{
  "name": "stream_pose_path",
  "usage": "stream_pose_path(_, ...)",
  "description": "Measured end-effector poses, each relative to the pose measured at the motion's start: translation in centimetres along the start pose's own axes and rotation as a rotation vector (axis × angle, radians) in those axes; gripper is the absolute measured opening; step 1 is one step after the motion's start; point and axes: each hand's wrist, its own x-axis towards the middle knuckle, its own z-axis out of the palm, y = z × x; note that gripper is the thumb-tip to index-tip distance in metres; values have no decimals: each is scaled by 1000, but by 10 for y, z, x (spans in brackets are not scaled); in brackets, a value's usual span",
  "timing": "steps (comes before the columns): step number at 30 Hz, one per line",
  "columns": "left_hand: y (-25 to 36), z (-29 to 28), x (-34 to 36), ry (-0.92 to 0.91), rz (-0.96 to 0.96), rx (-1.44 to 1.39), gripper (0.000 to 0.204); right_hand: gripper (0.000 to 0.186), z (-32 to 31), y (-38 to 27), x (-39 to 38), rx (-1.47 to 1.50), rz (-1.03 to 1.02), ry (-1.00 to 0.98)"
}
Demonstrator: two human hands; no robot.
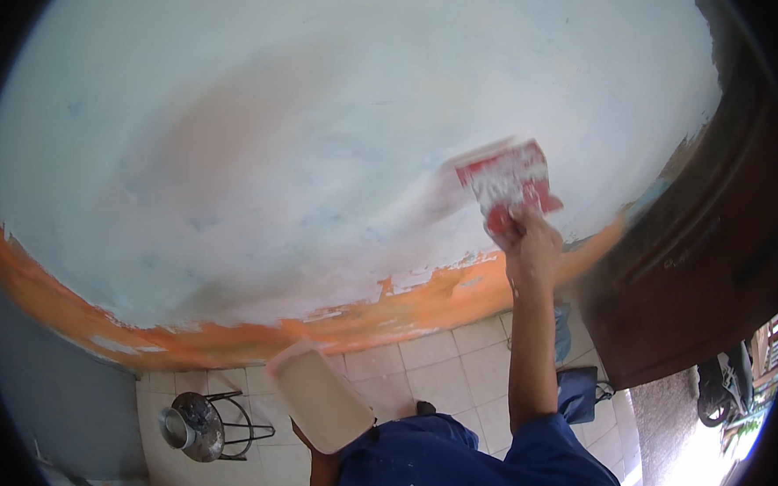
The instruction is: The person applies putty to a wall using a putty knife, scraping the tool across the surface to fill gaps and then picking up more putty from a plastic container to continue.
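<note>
My right hand [532, 240] is closed around the grip of a red putty spreader [509, 177]. White paste smears the spreader's face, and its wide edge is at the pale wall [323, 152]. Low on the left, a shallow rectangular pale tray [321, 400] rests on my left hand [314, 455]. The tray covers most of that hand's fingers. Its inside looks beige and smooth; how much paste lies in it I cannot tell.
Along the wall's foot runs an orange band [252, 346] with ragged edges. A round stool [212, 427] carrying a metal pot [175, 427] stands at lower left on floor tiles [440, 364]. A dark brown door [694, 294], a dark blue bag [577, 394] and a motorcycle [723, 388] are at right.
</note>
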Motion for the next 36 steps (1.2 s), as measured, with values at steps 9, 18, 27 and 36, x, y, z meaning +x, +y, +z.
stream_pose_path(9, -6, -3, -3, -7, 6, -10, 70, 12, -93, 129, -64, -37, 416, 228)
stream_pose_path(18, -11, 2, -9, -29, 11, -23, 72, 18, 3, 150, 31, 28, 284, 245)
stream_pose_path(27, -9, 6, -11, -46, 0, -45, 75, 12, 64, -43, -23, 232, -119, -143)
stream_pose_path(36, -8, -4, -16, -30, 23, -46, 77, 18, 32, 58, 0, 318, 62, -227)
